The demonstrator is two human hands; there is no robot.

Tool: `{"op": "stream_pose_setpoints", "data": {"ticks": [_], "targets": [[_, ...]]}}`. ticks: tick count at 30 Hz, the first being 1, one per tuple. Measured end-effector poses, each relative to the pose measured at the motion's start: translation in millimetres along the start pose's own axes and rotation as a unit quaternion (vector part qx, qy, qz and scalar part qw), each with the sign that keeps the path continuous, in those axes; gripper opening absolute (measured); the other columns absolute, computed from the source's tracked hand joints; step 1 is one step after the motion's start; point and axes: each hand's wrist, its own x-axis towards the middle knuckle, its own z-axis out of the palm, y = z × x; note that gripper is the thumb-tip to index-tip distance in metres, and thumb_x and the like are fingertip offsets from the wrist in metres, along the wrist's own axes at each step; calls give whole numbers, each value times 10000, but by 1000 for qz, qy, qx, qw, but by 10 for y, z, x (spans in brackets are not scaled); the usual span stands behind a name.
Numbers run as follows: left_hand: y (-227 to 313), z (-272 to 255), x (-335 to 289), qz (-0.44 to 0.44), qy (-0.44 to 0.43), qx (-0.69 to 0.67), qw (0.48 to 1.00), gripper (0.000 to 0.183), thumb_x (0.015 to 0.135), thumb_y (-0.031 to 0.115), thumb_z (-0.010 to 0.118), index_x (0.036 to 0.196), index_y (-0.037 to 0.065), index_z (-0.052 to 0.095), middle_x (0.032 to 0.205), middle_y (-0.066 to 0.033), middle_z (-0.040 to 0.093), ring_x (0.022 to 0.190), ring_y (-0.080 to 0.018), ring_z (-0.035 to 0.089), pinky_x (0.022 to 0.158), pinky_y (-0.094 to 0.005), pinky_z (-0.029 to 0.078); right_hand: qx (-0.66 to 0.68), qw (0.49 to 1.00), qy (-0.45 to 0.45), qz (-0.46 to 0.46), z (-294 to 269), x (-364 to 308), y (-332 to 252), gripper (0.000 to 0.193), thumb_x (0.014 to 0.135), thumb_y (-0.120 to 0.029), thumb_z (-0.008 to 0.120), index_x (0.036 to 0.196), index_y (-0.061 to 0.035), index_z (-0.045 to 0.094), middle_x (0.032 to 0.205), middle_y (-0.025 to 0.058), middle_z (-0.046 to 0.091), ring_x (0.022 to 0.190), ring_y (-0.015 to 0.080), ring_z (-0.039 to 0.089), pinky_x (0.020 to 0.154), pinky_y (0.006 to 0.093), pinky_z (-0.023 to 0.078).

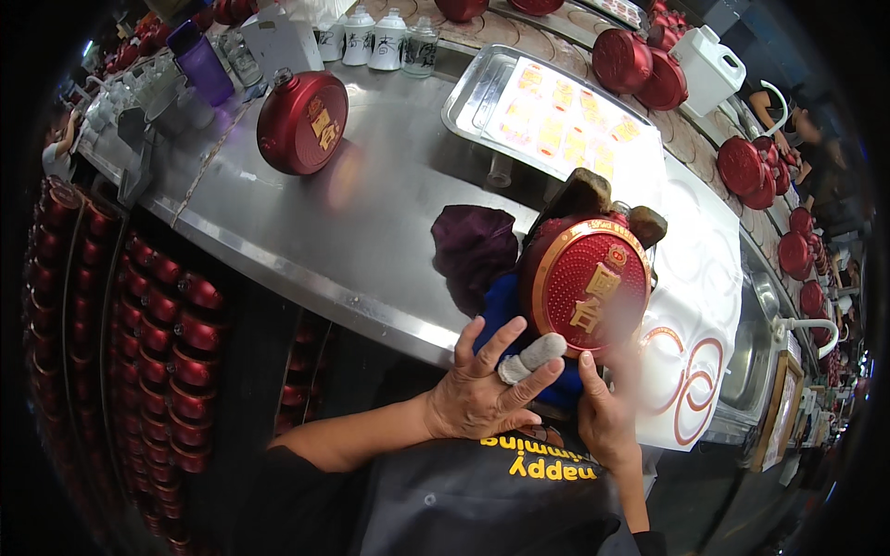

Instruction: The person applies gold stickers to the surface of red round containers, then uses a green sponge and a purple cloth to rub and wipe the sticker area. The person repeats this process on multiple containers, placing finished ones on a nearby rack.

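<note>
A round, flat red bottle (593, 287) with a gold rim and raised gold characters rests tilted between dark, worn blocks (589, 190), its face toward me. Below its lower left edge, my left hand (487, 389) has its fingers spread and holds nothing. One of its fingers wears a whitish finger cover (533, 359). My right hand (607, 417) is at the bottle's lower right, thumb pointing up near the rim. Its other fingers are smeared by motion over the bottle's right side. Blue material (501, 310) shows beside the bottle, and a dark purple cloth (475, 246) lies left of it.
Another red bottle (303, 122) stands on the metal table (389, 176). A metal tray (464, 107) holds a sheet of red-gold labels (565, 116). A white sheet with ring shapes (686, 371) lies at right, beside a sink (742, 371). Racked red bottles (176, 352) fill the lower left.
</note>
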Motion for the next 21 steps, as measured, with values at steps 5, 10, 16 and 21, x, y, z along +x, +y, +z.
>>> {"op": "stream_pose_setpoints", "data": {"ticks": [5, 10, 16, 21], "targets": [[-146, 24, 114, -91, -25, -57, 994, 794, 1036, 650, 405, 1630, 125, 356, 1609, -133, 458, 1564, -418, 226, 1228, -631, -7, 19, 1000, -3, 8, -33, 11, -7, 732, 725, 165, 637, 1388, -144, 650, 1170, 164, 592, 1092, 388, 573, 947, 494, 491], [-568, -193, 621, -82, -42, -115, 989, 799, 1047, 622, 407, 1596, 42, 393, 1557, -181, 509, 1466, -392, 416, 1212, -611, 153, 20, 1000, -9, 2, -89, 19, 14, 720, 710, 141, 652, 1370, -147, 659, 1158, 151, 591, 1118, 394, 563, 960, 490, 496], [-872, -227, 1292, 46, -109, -127, 985, 729, 1062, 602, 384, 1499, 38, 536, 1428, -154, 629, 1388, -357, 531, 1235, -587, 183, 79, 997, -5, 7, -103, 1, 79, 673, 716, 93, 689, 1347, -143, 664, 1208, 148, 604, 1155, 384, 568, 985, 480, 502], [-867, -103, 1790, 148, -188, -136, 961, 620, 1059, 558, 439, 1434, 93, 602, 1308, -122, 698, 1335, -310, 586, 1235, -599, 208, 107, 994, 19, 6, -92, -67, 158, 648, 719, 104, 688, 1337, -87, 651, 1248, 172, 619, 1132, 391, 597, 974, 478, 514]]}}
